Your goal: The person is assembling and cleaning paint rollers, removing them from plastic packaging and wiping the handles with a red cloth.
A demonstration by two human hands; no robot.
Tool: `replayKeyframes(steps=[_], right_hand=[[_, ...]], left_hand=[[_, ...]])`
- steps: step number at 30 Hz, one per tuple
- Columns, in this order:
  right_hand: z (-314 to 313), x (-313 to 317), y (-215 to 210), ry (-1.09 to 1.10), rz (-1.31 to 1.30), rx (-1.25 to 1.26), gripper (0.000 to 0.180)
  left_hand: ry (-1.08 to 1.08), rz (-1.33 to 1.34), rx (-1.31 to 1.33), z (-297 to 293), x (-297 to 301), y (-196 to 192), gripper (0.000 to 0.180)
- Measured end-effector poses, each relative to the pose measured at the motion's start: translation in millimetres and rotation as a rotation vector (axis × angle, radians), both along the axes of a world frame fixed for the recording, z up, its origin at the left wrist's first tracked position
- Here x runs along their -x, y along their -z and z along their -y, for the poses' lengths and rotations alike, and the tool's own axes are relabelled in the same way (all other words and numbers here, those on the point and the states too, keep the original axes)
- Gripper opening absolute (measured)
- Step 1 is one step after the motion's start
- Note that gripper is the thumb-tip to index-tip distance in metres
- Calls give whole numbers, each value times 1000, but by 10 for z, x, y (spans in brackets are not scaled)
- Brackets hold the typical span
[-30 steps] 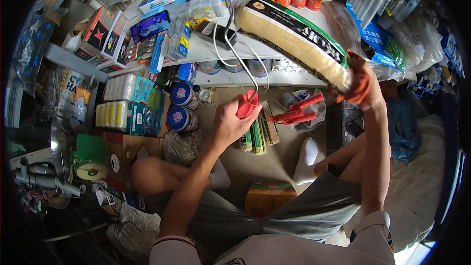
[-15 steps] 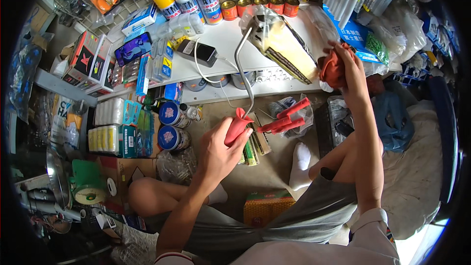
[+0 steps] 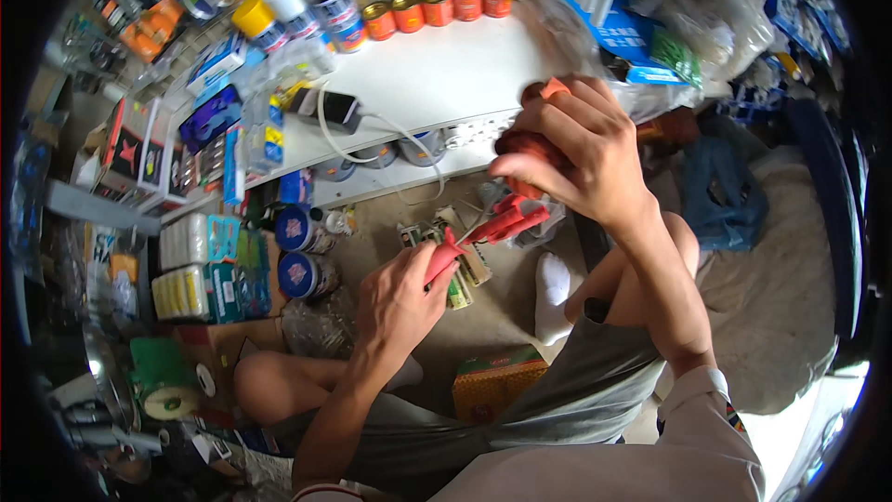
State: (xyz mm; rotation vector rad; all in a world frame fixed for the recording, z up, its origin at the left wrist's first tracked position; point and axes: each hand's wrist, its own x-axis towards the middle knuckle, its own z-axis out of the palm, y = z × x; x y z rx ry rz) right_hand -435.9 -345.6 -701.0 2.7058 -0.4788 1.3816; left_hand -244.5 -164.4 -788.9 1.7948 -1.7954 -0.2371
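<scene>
My left hand [image 3: 400,302] is closed around the red handle [image 3: 442,262] of a paint roller, low over the floor in the middle. Only the start of its metal rod shows; the pale roller head is not visible now. Up and to the right, my right hand [image 3: 590,153] grips a crumpled reddish-brown cloth-like bundle [image 3: 531,156], somewhat blurred. Below that bundle, several more red handles [image 3: 513,220] lie together by a clear plastic bag on the floor. Beside the left hand are some slim green-and-cream packages [image 3: 460,293].
A white shelf [image 3: 446,74] runs across the back, with several orange tins [image 3: 437,9], spray cans [image 3: 334,9] and a dark charger-like box with a white cable [image 3: 327,110]. Blue-lidded tubs [image 3: 307,274] stand at left. A yellow-brown box [image 3: 497,386] sits between my legs.
The roller has turned so its pale head and most of its rod no longer show. My right hand has swung left with the reddish bundle, and the view has shifted slightly.
</scene>
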Motion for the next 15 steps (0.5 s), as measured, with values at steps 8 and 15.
replayKeyframes(steps=[8,15], right_hand=[[-102,-187,471,6,-197,-35,33],[-383,-404,1115,166,-394,-84,36]], left_hand=[[-12,75,-162,-95,-147,195,23],[-58,372,-136,-108,-259,246,20]])
